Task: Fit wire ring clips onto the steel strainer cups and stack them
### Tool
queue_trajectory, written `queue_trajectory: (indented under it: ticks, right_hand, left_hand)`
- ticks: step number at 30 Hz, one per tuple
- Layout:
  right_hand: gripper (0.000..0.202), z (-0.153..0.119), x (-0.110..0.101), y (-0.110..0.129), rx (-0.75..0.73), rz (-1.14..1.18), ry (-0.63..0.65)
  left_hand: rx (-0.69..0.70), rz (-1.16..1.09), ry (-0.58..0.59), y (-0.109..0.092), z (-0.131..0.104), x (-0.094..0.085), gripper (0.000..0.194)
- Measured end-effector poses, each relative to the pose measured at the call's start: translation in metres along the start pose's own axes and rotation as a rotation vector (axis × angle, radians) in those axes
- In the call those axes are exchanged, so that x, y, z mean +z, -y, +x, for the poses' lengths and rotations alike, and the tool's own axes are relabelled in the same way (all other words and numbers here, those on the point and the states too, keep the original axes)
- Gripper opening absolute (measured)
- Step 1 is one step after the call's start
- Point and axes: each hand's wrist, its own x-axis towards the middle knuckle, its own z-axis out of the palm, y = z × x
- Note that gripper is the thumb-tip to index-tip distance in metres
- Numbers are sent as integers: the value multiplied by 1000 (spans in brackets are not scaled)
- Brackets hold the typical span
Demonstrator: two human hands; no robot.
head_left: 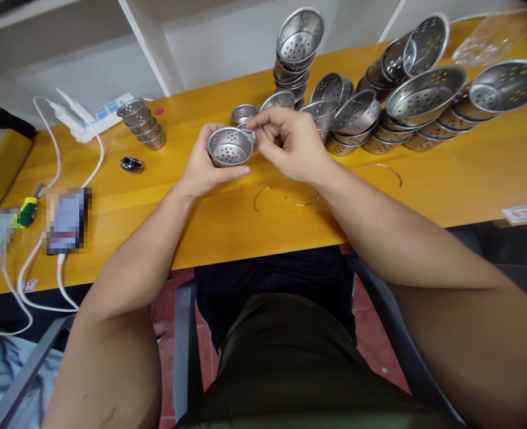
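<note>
A small perforated metal cup [231,147] is tilted toward me above the table, with my left hand [203,158] wrapped round its left side, thumb along the front. My right hand [285,140] is at the cup's right rim, thumb and forefinger pinched together. What sits in that pinch is too small to make out. Just behind the held cup stand another small cup [244,113] and a wider one [278,100]. On the wood below my hands lie thin curved wires [302,203], and one more wire [388,169] rests to the right of my right wrist.
Stacks of larger perforated cups [424,98] fill the back right, beside a tall stack [293,74]. A short stack of small cups [142,125] stands left. A power strip [102,116], a phone [69,220], white cables, a yellow-green screwdriver [28,210] and a black object [132,164] lie leftward.
</note>
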Motion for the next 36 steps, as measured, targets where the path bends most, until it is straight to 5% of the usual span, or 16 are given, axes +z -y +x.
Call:
queue_trajectory:
  ticks: [10, 26, 32, 36]
  right_hand:
    - [46, 0, 0, 1, 22, 1, -6]
    - [35, 1, 5, -10, 30, 3, -43]
    - [24, -4, 15, 5, 26, -134, -71]
    - [21, -6, 22, 16, 14, -144, -83]
  left_hand:
    - [-66, -107, 83, -21, -5, 8, 101]
    - [-35, -14, 140, -3, -3, 8, 121]
    - [175, 205, 142, 17, -6, 11, 130]
    - [259, 372, 119, 18, -9, 15, 116]
